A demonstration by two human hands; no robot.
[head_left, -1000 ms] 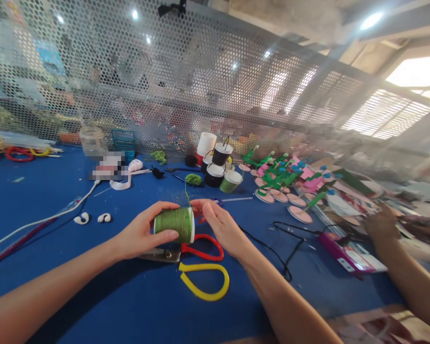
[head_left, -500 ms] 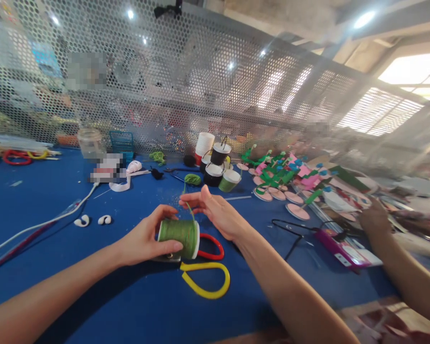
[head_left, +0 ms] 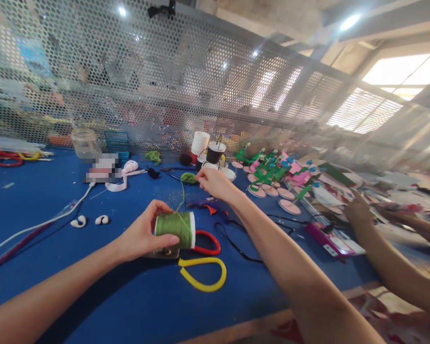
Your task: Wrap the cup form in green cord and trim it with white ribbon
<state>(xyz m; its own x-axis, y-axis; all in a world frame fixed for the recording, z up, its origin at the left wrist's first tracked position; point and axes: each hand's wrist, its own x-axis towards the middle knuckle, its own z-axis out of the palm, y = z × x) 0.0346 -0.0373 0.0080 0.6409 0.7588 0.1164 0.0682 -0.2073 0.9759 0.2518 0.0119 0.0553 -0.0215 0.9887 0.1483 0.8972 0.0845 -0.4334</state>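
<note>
My left hand is wrapped round a spool of green yarn with white end rims, lying on its side over the handles of a tool. One strand of yarn runs from the spool up to a small ball of green yarn on the table. At the ball's right edge are the closed fingers of my right hand, pinching the green yarn. Below the spool, a red loop handle and a yellow loop handle stick out to the right.
Small pots, one black, stand behind my right hand. Paper flowers on pink discs crowd the right side, near another person's hand. A purple box and black cords lie right. White earbuds and a cable are left. A perforated metal screen closes the back.
My right hand has moved from beside the spool forward to the yarn ball, and its fingers have closed. An orange-and-dark tool on the table has come into sight. The left hand keeps the spool.
</note>
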